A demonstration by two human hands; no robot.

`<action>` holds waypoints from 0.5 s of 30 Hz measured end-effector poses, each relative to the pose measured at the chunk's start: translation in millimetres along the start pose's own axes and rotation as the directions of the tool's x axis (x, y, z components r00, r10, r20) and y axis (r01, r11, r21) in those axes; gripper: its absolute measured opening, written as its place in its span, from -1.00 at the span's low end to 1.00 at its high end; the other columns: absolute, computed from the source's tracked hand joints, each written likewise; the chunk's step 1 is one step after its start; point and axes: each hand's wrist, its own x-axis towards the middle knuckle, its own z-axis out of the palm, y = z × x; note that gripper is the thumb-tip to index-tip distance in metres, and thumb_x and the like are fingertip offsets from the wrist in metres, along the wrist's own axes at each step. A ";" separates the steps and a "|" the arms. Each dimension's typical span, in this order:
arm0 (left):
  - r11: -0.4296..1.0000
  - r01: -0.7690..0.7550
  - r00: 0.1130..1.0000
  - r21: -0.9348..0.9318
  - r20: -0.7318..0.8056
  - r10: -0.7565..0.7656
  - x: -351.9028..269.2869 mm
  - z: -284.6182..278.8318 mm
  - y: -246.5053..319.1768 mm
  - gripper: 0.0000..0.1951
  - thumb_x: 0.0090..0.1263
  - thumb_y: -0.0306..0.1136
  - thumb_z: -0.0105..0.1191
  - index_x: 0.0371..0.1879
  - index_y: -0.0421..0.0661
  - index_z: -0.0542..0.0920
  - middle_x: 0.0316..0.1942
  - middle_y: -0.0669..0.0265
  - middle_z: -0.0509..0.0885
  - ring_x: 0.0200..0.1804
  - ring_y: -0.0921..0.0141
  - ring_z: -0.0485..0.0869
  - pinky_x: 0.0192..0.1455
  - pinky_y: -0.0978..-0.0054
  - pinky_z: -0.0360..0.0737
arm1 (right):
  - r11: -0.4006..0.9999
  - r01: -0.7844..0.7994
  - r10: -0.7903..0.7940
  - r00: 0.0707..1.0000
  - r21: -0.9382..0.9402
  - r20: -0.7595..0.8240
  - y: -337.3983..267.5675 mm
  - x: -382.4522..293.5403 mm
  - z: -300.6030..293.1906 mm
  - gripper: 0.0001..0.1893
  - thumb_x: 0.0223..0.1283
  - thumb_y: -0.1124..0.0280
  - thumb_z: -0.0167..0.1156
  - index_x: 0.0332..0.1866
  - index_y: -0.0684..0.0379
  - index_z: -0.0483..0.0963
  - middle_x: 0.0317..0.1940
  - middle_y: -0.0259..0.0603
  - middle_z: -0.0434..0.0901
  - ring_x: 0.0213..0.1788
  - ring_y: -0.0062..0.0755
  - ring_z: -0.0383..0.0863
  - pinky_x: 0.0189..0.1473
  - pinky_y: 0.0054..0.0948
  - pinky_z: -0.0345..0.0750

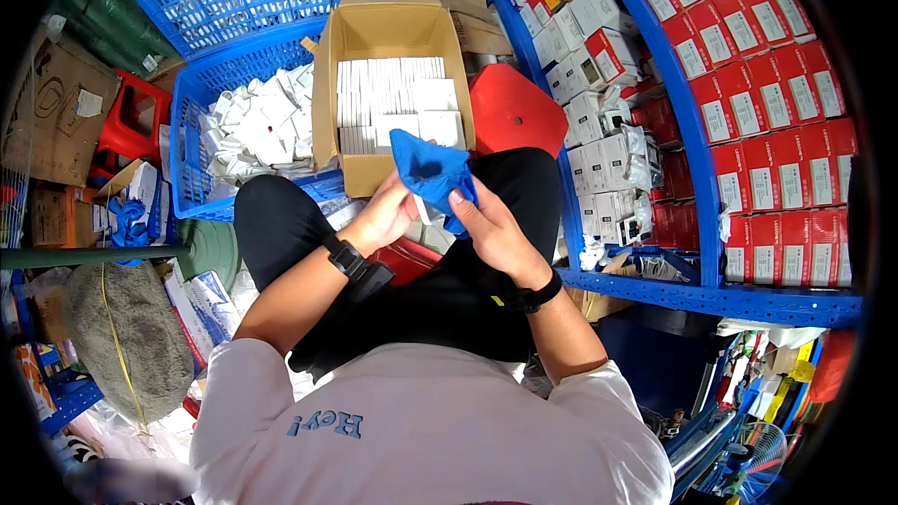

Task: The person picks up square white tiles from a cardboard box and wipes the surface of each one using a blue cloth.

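Note:
My left hand [388, 216] is closed around the edge of a white piece [425, 211], mostly hidden beneath a blue cloth [435, 172]. My right hand [497, 228] grips the same cloth from the other side, its thumb pressed on the fabric. The cloth is bunched, with a dark hollow fold facing up. Just beyond my hands stands an open cardboard box [394, 24], where white square plates [393, 91] stand in tight rows and a few others lie flat. To its left, a blue plastic crate [184, 154] holds a loose heap of white plastic parts [259, 123].
Another blue crate [259, 0] rises behind the first. A red stool [518, 111] stands right of the box, near blue metal shelving [701, 175] stacked with red-and-white boxes [751, 84]. At left are a red plastic stool [137, 116] and a grey fuzzy cushion [126, 337].

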 end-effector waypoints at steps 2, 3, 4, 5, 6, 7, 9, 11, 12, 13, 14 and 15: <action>0.997 -0.010 0.999 -0.083 -0.032 0.008 0.9 4.0 7.4 -0.53 0.42 -0.04 -0.22 0.15 -0.13 0.34 0.10 0.23 0.46 0.13 0.34 0.45 0.23 0.33 0.36 | 0.991 0.041 -0.036 0.999 -0.130 0.037 -2.5 -3.6 1.1 -0.76 0.33 0.33 -0.07 -0.15 0.34 0.31 -0.59 -0.07 0.35 -0.50 -0.49 0.31 -0.38 -0.46 0.31; 0.996 -0.075 0.996 -0.038 0.045 0.077 4.9 0.7 9.6 -0.51 0.43 -0.01 -0.26 0.15 -0.13 0.34 0.11 0.21 0.46 0.13 0.31 0.46 0.23 0.31 0.36 | 0.990 0.042 -0.036 0.998 -0.131 0.044 -6.2 -4.6 1.4 -0.76 0.33 0.33 -0.07 -0.15 0.34 0.31 -0.59 -0.07 0.35 -0.50 -0.49 0.31 -0.38 -0.46 0.31; 0.997 -0.067 0.992 -0.035 0.100 0.070 2.6 -2.6 11.4 -0.47 0.41 0.04 -0.27 0.15 -0.14 0.33 0.11 0.20 0.46 0.13 0.29 0.45 0.22 0.31 0.36 | 0.972 0.058 -0.041 0.996 -0.226 0.077 -11.2 -5.9 0.3 -0.76 0.32 0.34 -0.06 -0.15 0.35 0.32 -0.59 -0.07 0.35 -0.50 -0.49 0.32 -0.38 -0.46 0.32; 0.998 -0.060 0.986 -0.032 0.154 0.064 0.4 -5.3 12.4 -0.44 0.40 0.08 -0.28 0.16 -0.15 0.33 0.11 0.19 0.45 0.14 0.28 0.45 0.21 0.31 0.37 | 0.945 0.077 -0.044 0.993 -0.318 0.111 -17.1 -7.1 -1.7 -0.76 0.32 0.34 -0.05 -0.15 0.35 0.32 -0.58 -0.08 0.35 -0.49 -0.48 0.32 -0.37 -0.45 0.32; 0.998 -0.061 0.986 -0.028 0.154 0.065 0.4 -5.6 12.4 -0.44 0.40 0.08 -0.28 0.16 -0.15 0.33 0.11 0.19 0.45 0.14 0.28 0.45 0.21 0.31 0.37 | 0.973 -0.048 0.078 0.989 -0.225 0.129 -25.0 -8.9 -5.3 -0.75 0.31 0.34 -0.04 -0.15 0.38 0.32 -0.55 -0.16 0.37 -0.46 -0.52 0.32 -0.36 -0.47 0.32; 0.997 -0.030 0.990 -0.067 0.133 0.039 1.2 -5.0 11.0 -0.39 0.38 0.12 -0.29 0.21 -0.14 0.25 0.13 0.17 0.43 0.16 0.29 0.43 0.21 0.31 0.37 | 0.997 0.002 -0.002 1.000 -0.077 0.006 -8.5 -9.4 -3.5 -0.75 0.32 0.32 -0.05 -0.15 0.34 0.36 -0.50 -0.35 0.38 -0.42 -0.60 0.30 -0.34 -0.53 0.32; 0.988 0.022 0.999 -0.150 0.035 -0.016 1.8 10.4 18.6 -0.27 0.32 0.24 -0.32 0.24 -0.16 0.21 0.14 0.08 0.41 0.15 0.20 0.45 0.11 0.27 0.47 | 0.991 -0.048 0.069 0.983 0.123 -0.170 -12.4 -12.0 -16.8 -0.75 0.33 0.28 -0.06 -0.14 0.27 0.40 -0.41 -0.48 0.38 -0.35 -0.66 0.30 -0.28 -0.59 0.33; 0.977 0.022 0.980 -0.213 0.198 0.021 6.2 11.9 24.4 -0.22 0.28 0.30 -0.34 0.24 -0.18 0.20 0.14 0.03 0.40 0.12 0.12 0.47 0.02 0.23 0.54 | 0.951 0.089 0.048 0.904 0.297 -0.425 3.9 -11.3 -42.4 -0.70 0.33 0.21 -0.06 -0.03 0.20 0.39 -0.19 -0.36 0.48 -0.15 -0.59 0.43 -0.08 -0.57 0.38; 0.968 0.010 0.973 -0.249 0.225 0.048 8.8 14.6 27.1 -0.19 0.27 0.32 -0.34 0.24 -0.21 0.19 0.14 -0.01 0.38 0.10 0.09 0.48 -0.02 0.19 0.57 | 0.894 0.178 0.059 0.864 0.412 -0.500 -5.6 -8.3 -43.4 -0.69 0.32 0.21 -0.05 0.00 0.22 0.36 -0.13 -0.29 0.48 -0.07 -0.48 0.45 -0.01 -0.45 0.39; 0.969 0.010 0.974 -0.248 0.221 0.047 7.9 16.7 27.9 -0.19 0.27 0.32 -0.34 0.24 -0.21 0.19 0.14 -0.01 0.38 0.10 0.09 0.48 -0.02 0.19 0.57 | 0.819 0.272 0.084 0.813 0.504 -0.576 -17.2 -8.9 -44.0 -0.67 0.31 0.21 -0.04 0.03 0.23 0.34 -0.06 -0.22 0.49 0.00 -0.37 0.48 0.07 -0.32 0.40; 0.965 0.029 0.973 -0.262 0.227 0.033 6.9 18.0 28.6 -0.18 0.27 0.32 -0.35 0.25 -0.21 0.17 0.14 -0.03 0.38 0.10 0.08 0.48 -0.01 0.18 0.56 | 0.823 0.297 0.056 0.807 0.485 -0.588 -17.4 -9.9 -48.7 -0.65 0.31 0.20 -0.04 0.05 0.23 0.33 -0.05 -0.21 0.48 0.00 -0.36 0.47 0.07 -0.32 0.40; 0.960 0.051 0.971 -0.276 0.237 0.017 6.8 19.0 28.3 -0.17 0.27 0.32 -0.36 0.26 -0.22 0.16 0.14 -0.04 0.37 0.10 0.08 0.48 0.00 0.18 0.56 | 0.826 0.322 0.027 0.798 0.463 -0.602 -17.5 -11.3 -52.0 -0.64 0.31 0.20 -0.04 0.07 0.23 0.33 -0.03 -0.21 0.47 0.00 -0.35 0.47 0.07 -0.32 0.40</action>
